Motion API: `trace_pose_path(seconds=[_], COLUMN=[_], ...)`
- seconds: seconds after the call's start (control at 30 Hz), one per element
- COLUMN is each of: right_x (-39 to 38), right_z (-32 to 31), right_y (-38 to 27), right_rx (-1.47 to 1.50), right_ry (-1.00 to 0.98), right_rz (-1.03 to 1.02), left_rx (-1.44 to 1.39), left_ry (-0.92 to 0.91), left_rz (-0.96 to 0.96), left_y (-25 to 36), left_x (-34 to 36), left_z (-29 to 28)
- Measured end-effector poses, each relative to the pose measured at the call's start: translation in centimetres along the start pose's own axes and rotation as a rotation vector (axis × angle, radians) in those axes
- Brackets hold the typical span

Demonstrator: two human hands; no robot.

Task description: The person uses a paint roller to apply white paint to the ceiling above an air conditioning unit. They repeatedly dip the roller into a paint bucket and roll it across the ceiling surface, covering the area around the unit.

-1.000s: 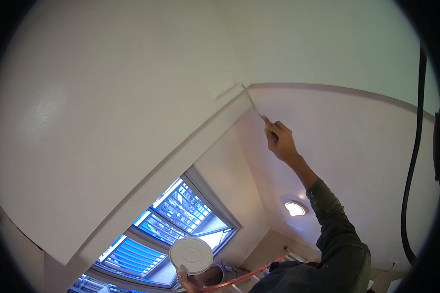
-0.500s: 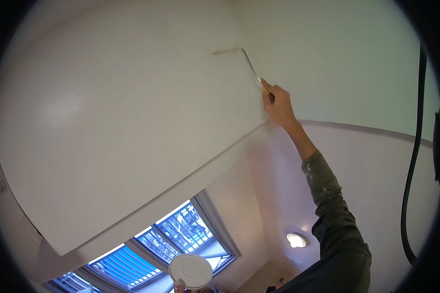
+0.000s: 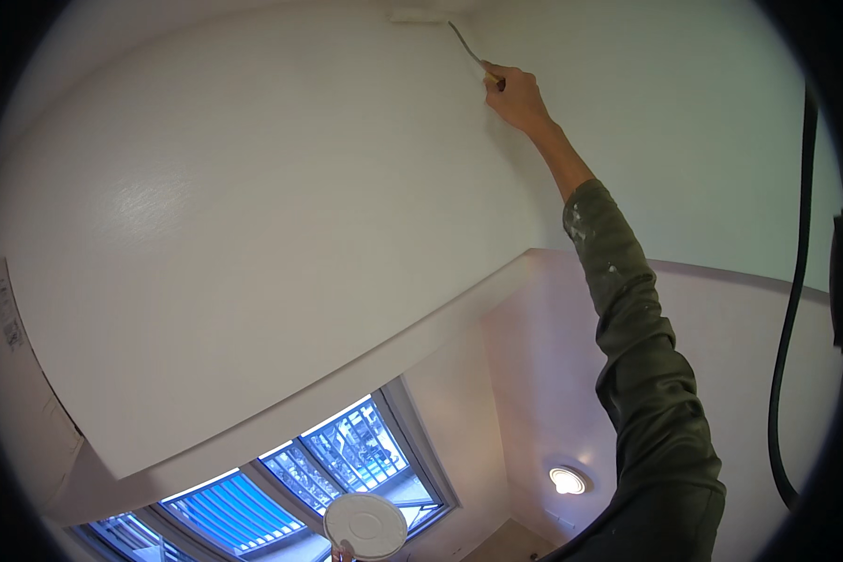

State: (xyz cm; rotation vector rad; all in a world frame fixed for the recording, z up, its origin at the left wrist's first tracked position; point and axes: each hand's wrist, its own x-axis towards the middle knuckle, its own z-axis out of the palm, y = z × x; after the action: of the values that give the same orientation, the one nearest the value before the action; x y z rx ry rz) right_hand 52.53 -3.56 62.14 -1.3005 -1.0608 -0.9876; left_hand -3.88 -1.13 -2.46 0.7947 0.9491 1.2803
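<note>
My right hand (image 3: 518, 96) is raised high, its fingers wrapped around the short yellowish handle of a small paint roller (image 3: 466, 43). A thin bent metal rod runs from the handle to a slim pale roller sleeve (image 3: 420, 16), which lies against the white painted surface (image 3: 281, 197) near its upper edge. At the bottom of the view, fingers of my left hand (image 3: 343, 553) grip a round white disc (image 3: 366, 526), which could be a lid or the base of a tub. Most of that hand is cut off by the frame edge.
Windows (image 3: 244, 510) with bars outside line the lower left. A round lit ceiling lamp (image 3: 568, 480) glows at the lower right. A black cable (image 3: 789, 356) hangs along the right rim. At the left, a printed label (image 3: 9, 314) sticks to a panel edge.
My right hand has moved up and slightly left, carrying the roller along the surface toward the top edge. The left hand and white disc have barely moved.
</note>
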Motion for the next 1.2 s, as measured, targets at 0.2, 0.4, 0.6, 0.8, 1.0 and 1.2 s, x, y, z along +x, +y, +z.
trace_pose_path(seconds=[0.2, 0.4, 0.6, 0.8, 1.0, 1.2], right_x=[1.3, -1.8, -11.1, -14.3, -15.9, -15.8], right_z=[-0.1, -0.6, -2.5, -6.6, -9.8, -10.6], right_y=[0.0, 0.5, 2.6, 1.6, -1.1, -0.5], right_rx=[0.009, 0.003, 0.135, 0.102, 0.175, -0.006], right_ry=[0.002, -0.007, -0.078, 0.094, 0.065, 0.172], right_rz=[0.001, -0.018, 0.128, 0.193, 0.209, 0.062], left_rx=[-0.025, -0.094, -0.114, -0.151, -0.13, -0.108], left_ry=[-0.022, -0.253, -0.235, -0.126, -0.097, -0.109], left_rz=[0.005, -0.047, -0.074, -0.067, -0.06, -0.061], left_y=[-1.0, -3.1, -2.5, 1.0, 0.8, 0.1], left_x=[0.6, 3.2, 1.7, -0.5, -0.5, -0.2], left_z=[-0.9, -4.6, -3.3, 0.8, 0.7, 0.4])
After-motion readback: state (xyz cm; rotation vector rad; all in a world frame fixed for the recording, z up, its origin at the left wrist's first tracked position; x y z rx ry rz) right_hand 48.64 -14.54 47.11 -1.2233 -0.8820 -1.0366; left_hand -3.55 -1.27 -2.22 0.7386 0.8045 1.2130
